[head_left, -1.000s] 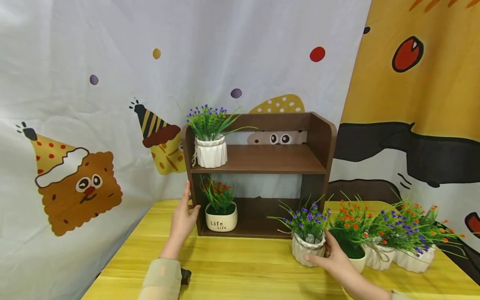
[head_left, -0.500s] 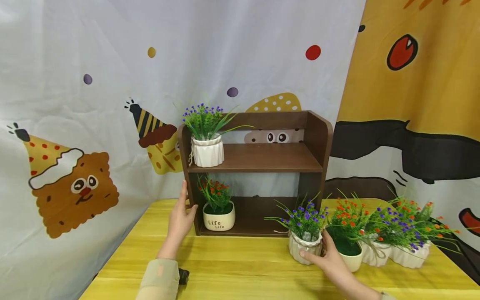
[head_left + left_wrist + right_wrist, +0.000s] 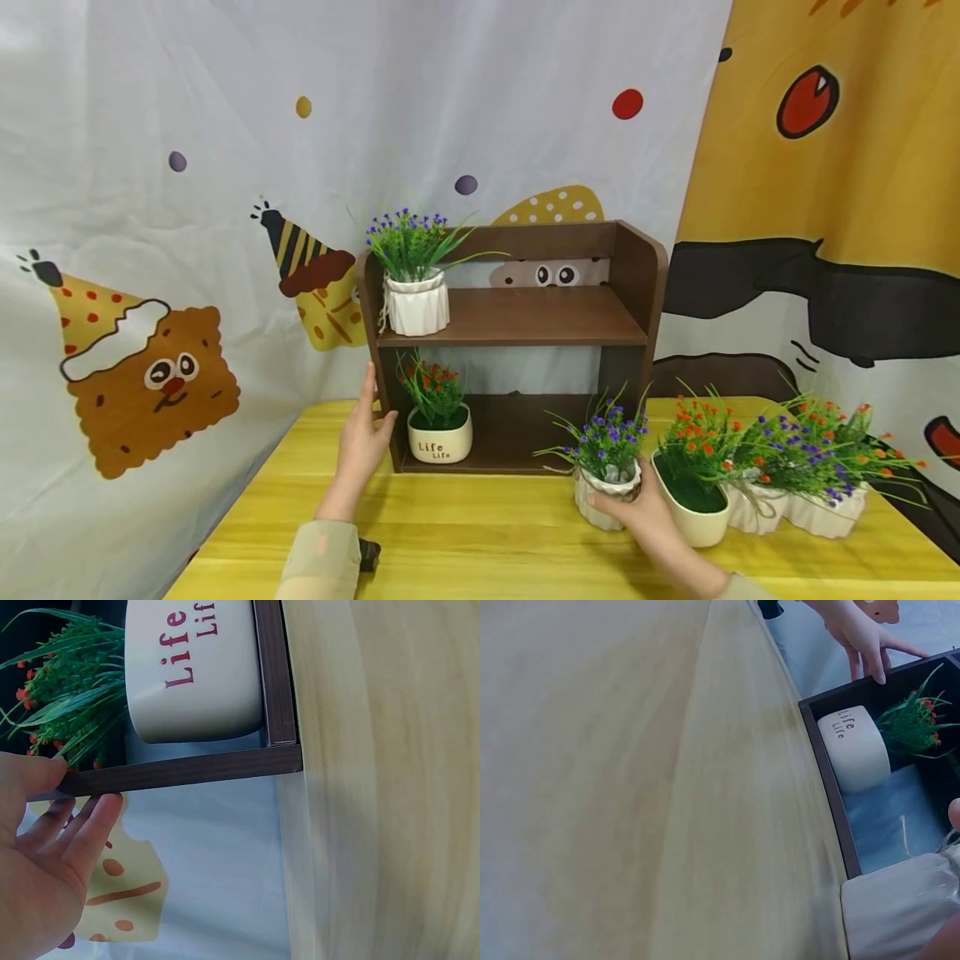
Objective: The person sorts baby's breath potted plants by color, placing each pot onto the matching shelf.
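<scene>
My left hand [image 3: 362,444] is at the left side of a brown two-tier wooden shelf [image 3: 517,340]. In the left wrist view its thumb lies inside the side panel and its fingers outside, gripping the panel. My right hand [image 3: 651,510] grips a white pleated pot of purple flowers [image 3: 600,504] in front of the shelf's lower right corner. That pot's lower part fills the corner of the right wrist view, where most of the hand is out of frame. A cream "Life" pot with red flowers [image 3: 441,433] stands on the lower shelf at the left.
Another white pot with purple flowers [image 3: 417,304] stands on the upper shelf's left end. Right of my right hand are a cream pot with orange flowers [image 3: 699,521] and white pots [image 3: 828,512] with orange and purple flowers. A printed curtain [image 3: 525,100] hangs behind the table [image 3: 480,542].
My right hand has moved the purple-flower pot a little left, opening a gap to the cream pot beside it. My left hand stays at the shelf's side.
</scene>
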`<state>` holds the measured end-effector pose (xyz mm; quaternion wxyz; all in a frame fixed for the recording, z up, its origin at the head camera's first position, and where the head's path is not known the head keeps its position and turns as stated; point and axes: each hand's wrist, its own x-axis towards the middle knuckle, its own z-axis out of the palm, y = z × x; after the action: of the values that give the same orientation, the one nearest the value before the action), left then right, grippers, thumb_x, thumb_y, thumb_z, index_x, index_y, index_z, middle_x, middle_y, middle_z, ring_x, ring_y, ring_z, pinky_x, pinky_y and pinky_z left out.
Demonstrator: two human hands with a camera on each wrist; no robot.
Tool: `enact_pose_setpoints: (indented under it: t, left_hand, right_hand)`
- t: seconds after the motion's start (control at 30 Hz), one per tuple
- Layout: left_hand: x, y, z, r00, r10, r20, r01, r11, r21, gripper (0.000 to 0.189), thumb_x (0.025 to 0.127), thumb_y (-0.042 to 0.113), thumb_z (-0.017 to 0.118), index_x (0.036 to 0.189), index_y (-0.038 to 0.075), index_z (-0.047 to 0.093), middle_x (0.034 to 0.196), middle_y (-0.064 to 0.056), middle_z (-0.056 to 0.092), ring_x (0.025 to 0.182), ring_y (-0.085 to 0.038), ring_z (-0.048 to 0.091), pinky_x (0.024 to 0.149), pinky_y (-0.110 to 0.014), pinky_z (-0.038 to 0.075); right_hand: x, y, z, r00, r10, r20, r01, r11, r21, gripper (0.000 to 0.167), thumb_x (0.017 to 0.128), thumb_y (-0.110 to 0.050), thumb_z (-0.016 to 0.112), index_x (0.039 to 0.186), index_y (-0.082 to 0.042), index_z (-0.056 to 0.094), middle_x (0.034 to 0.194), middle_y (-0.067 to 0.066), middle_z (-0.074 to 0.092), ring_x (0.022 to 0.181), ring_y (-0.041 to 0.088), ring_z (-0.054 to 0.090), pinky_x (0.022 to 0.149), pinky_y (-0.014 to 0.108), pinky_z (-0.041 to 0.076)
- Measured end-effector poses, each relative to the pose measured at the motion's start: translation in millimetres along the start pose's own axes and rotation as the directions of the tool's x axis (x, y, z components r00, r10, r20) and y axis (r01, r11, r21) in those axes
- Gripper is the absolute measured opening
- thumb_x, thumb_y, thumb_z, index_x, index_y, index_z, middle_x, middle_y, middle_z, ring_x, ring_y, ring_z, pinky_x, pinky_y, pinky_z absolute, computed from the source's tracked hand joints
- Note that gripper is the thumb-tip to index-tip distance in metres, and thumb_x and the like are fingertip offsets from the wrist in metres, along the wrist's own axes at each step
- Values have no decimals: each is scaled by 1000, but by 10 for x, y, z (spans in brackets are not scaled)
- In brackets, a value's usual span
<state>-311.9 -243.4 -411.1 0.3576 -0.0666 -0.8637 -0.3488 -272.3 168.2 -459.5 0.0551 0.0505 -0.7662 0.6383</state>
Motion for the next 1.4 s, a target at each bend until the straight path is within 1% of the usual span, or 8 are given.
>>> enact_pose_setpoints:
  t: [0.07,0.13,0.3,0.4,0.57,0.73,1.0,1.4]
  left_hand:
    - [9,-4,-8,1000,5,-11,-5,1000,-4,95,88,-1,68,158,28,11,129,-30,54,92,-40,66,73,-52,55]
    - [20,-4,-15,1000,14,-22,-14,1000,-7,95,87,-2,69,157,27,13,128,-31,54,91,-40,66,73,-52,55]
    - [44,7,-24,999,33,-24,-33,999,-4,95,86,-3,69,157,27,14,128,-31,54,90,-39,67,73,-50,56]
    - [56,10,-17,999,30,-17,-30,1000,-4,96,86,-3,69,157,29,13,130,-30,53,90,-39,67,73,-49,56]
    - [59,1,-13,1000,11,-8,-11,1000,-3,96,88,-1,68,157,31,11,129,-29,54,90,-38,67,74,-49,56]
    - [31,-31,-24,1000,-6,-13,6,1000,8,97,87,-1,69,157,32,11,128,-29,55,90,-38,67,73,-49,56]
    - [-5,-23,14,1000,-8,-6,8,999,40,96,87,2,70,157,31,11,124,-28,58,89,-37,67,71,-51,55]
    - [15,18,42,1000,-19,-17,19,1000,3,94,89,0,67,157,32,12,131,-28,54,94,-38,66,73,-48,56]
  right_hand:
    - [45,23,34,1000,-5,-11,6,1000,23,100,75,-7,81,149,3,15,143,28,35,130,37,37,87,8,35]
    - [83,45,58,1000,-6,-24,7,1000,13,98,74,-6,83,147,2,19,140,26,38,128,35,39,89,10,36]
    - [132,101,73,998,17,-54,-21,997,-68,99,74,-11,84,147,5,20,139,27,40,126,36,41,101,32,37]
    - [160,122,71,998,10,-59,-15,997,-77,97,75,-11,83,147,7,19,138,29,39,125,39,41,102,43,36]
    - [199,142,78,997,5,-74,-12,995,-94,92,73,-11,84,143,7,27,134,26,45,120,35,46,97,36,41]
    - [209,143,98,998,12,-61,-18,994,-108,88,73,-12,84,141,7,32,132,26,48,119,34,47,96,33,41]
    - [166,152,85,996,53,-69,-60,993,-105,89,72,-14,86,141,7,33,133,26,48,119,34,48,87,22,43]
    - [173,133,57,997,48,-56,-55,990,-132,87,74,-15,85,140,8,33,132,27,49,117,32,49,83,19,44]
